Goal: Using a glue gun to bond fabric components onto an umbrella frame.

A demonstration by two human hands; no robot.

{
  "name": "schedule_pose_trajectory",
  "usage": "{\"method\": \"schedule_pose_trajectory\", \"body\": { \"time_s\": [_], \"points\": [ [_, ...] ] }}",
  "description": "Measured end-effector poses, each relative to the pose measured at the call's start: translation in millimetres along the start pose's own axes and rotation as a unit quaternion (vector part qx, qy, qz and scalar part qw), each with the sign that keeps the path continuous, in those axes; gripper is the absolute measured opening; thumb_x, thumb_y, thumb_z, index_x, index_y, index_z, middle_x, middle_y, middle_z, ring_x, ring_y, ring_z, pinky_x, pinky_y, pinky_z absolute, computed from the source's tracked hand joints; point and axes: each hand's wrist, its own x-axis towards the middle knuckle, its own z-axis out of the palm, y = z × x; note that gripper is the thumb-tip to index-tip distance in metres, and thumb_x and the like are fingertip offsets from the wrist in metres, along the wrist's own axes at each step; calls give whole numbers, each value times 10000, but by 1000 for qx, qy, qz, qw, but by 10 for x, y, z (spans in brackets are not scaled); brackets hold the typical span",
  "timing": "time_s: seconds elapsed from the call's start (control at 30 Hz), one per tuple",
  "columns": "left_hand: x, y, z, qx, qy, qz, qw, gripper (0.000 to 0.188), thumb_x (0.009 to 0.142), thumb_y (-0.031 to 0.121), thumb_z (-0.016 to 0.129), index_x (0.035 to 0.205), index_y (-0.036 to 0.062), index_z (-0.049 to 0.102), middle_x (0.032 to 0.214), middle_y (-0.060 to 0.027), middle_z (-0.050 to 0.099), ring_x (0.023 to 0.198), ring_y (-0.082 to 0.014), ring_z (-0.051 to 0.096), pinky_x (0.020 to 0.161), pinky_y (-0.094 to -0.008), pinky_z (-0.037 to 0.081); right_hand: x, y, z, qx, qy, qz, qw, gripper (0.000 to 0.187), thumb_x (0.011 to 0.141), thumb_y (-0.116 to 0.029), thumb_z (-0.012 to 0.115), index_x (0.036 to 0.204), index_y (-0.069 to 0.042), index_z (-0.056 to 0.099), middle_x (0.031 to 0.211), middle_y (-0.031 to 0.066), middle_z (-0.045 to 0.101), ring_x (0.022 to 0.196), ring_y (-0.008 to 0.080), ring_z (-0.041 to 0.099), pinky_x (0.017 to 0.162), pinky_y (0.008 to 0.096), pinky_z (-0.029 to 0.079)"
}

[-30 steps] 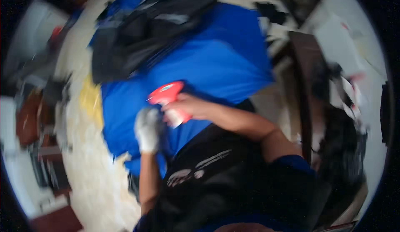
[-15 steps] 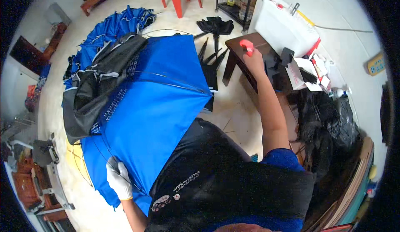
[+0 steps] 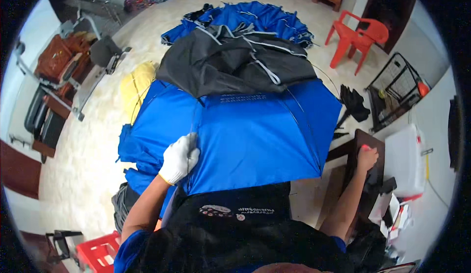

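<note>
Across my lap lies a spread blue umbrella canopy [image 3: 245, 140] with thin dark ribs running over it. My left hand [image 3: 180, 159], in a white knit glove, is closed on an umbrella rib [image 3: 193, 121] close to the canopy's near edge. Dark grey fabric [image 3: 216, 62] with pale trim is bunched over the far part of the canopy. Off to the right, my bare right hand [image 3: 368, 159] is closed around a small red object [image 3: 366, 147] beside a dark wooden table [image 3: 377, 143]. Fingers cover most of the red object, so its kind cannot be made out.
Beyond the grey fabric sits a pile of blue umbrellas [image 3: 250, 15]. A red plastic chair [image 3: 351, 40], a black wire rack [image 3: 392, 91] and a white box [image 3: 405, 160] stand at right. Exercise equipment [image 3: 73, 72] and yellow fabric [image 3: 135, 89] are at left.
The view has swung to the right-side-up canopy, now centred before me. My right hand, with the red object, stays by the table; my left remains on the canopy.
</note>
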Motion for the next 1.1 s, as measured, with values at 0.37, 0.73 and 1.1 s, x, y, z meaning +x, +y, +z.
{"method": "schedule_pose_trajectory", "body": {
  "time_s": [0.37, 0.73, 1.1],
  "points": [
    [-63, -116, 132, -77, 53, 18, 996, 317, 736, 113, 594, 1047, 57, 564, 826, -131, 601, 735, -331, 604, 664, -404, 495, -1150, -4122, -2296, 462, -384, -457, 656, 456, 851, -285, 592, 1171, 35, 540, 1138, 121, 594, 1048, 187, 561, 899, 288, 418],
    [-22, -145, 141, -75, 36, 11, 996, 341, 740, 127, 606, 1073, 59, 571, 890, -132, 616, 774, -320, 615, 684, -387, 497, -1200, -4633, -1756, 612, -376, -335, 610, 244, 835, -238, 625, 871, 3, 610, 771, 45, 619, 689, 102, 539, 633, 261, 423],
    [410, 269, -621, -104, 110, 328, 932, 389, 720, 227, 658, 1063, 62, 580, 998, -90, 592, 875, -284, 598, 776, -383, 494, -2224, -3687, -2856, 427, -186, -693, 551, 148, 792, -165, 629, 870, -59, 561, 616, 114, 566, 608, 315, 585, 527, 389, 436]
  ]
}}
